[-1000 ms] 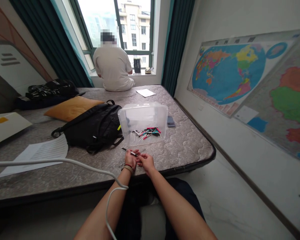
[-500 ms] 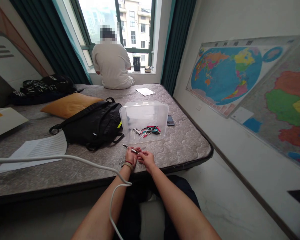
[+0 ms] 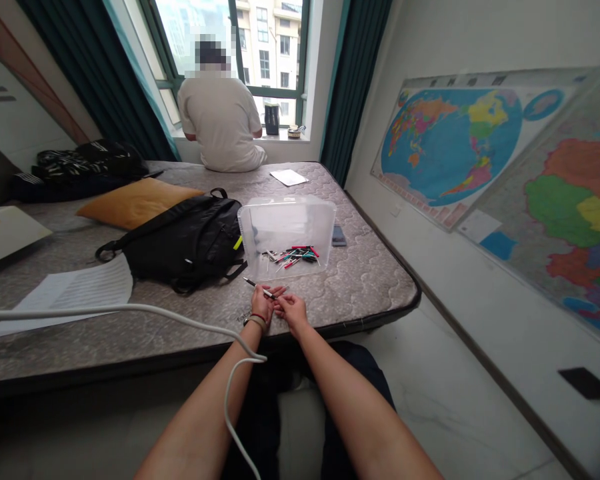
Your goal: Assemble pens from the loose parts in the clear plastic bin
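Observation:
My left hand (image 3: 261, 306) is closed on a thin pen (image 3: 258, 288) whose dark end sticks out to the upper left. My right hand (image 3: 290, 308) touches it from the right, its fingers pinched at the pen's near end. Both hands rest on the front edge of a grey quilted mattress (image 3: 370, 280). Just beyond them lies a clear plastic box (image 3: 286, 227) tipped on its side, with several coloured pens (image 3: 293, 256) heaped inside.
A black backpack (image 3: 185, 243) lies left of the box, with an orange cushion (image 3: 135, 203) behind it and printed sheets (image 3: 75, 290) at the left. A phone (image 3: 339, 235) sits right of the box. A person (image 3: 223, 120) sits at the window, back turned. A white cable (image 3: 145, 313) crosses my left arm.
The view has tipped slightly, so everything sits a little higher in the frame. My hands stay together on the pen with only small finger movements.

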A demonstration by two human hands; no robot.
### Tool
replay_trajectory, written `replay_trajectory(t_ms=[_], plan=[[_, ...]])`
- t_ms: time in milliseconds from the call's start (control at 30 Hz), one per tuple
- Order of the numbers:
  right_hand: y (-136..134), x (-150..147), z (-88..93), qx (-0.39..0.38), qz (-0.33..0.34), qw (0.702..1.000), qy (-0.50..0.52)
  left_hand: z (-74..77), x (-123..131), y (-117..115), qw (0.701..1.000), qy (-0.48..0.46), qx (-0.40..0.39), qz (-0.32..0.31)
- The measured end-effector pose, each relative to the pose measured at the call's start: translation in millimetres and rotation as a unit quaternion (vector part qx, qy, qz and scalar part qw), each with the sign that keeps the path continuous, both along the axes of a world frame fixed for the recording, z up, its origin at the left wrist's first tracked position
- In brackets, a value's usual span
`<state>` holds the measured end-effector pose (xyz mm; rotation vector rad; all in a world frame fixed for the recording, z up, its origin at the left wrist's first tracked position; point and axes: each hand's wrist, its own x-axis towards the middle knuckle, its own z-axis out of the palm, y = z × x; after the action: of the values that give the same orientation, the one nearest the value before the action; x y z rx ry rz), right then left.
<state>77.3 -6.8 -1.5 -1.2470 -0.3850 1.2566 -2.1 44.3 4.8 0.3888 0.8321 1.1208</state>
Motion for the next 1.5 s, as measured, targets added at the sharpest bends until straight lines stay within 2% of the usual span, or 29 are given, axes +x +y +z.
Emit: replay_trajectory(t_ms=[267,533,867,1000,1267,1400,1500], plan=[[-2.6,1.0,7.3,-0.002,0.011,1.0,0.004,-1.8,0.0,1.0,1.0,0.023,0.008,-0.01],[-4.0,0.1,-0.3,0.027,-0.022,0.999,0.017,-1.4,0.1,0.9,0.999,0.031,0.023,-0.017],[0.2,-1.0,-1.8,0.017,-0.031,0.999,0.011,-3.8,2.6,1.6,0.999,0.036,0.017,-0.008],[2.5,-0.9,-6.1,0.008,-0.01,1.0,-0.024,-4.9,2.9,1.0,0.999,0.044,0.014,-0.012],[4.7,-1.0,-13.6,-0.021,0.056,0.983,-0.174,-4.1,0.6,-1.0,0.999,0.043,0.014,-0.026],[5.4,0.0,-7.5,-0.047,0.079,0.985,-0.149,-4.1,0.9,-1.0,0.999,0.041,0.01,-0.023],[3.7,1.7,-2.3,-0.037,0.109,0.987,-0.112,-5.3,1.7,-0.8,0.999,0.041,0.009,-0.017]])
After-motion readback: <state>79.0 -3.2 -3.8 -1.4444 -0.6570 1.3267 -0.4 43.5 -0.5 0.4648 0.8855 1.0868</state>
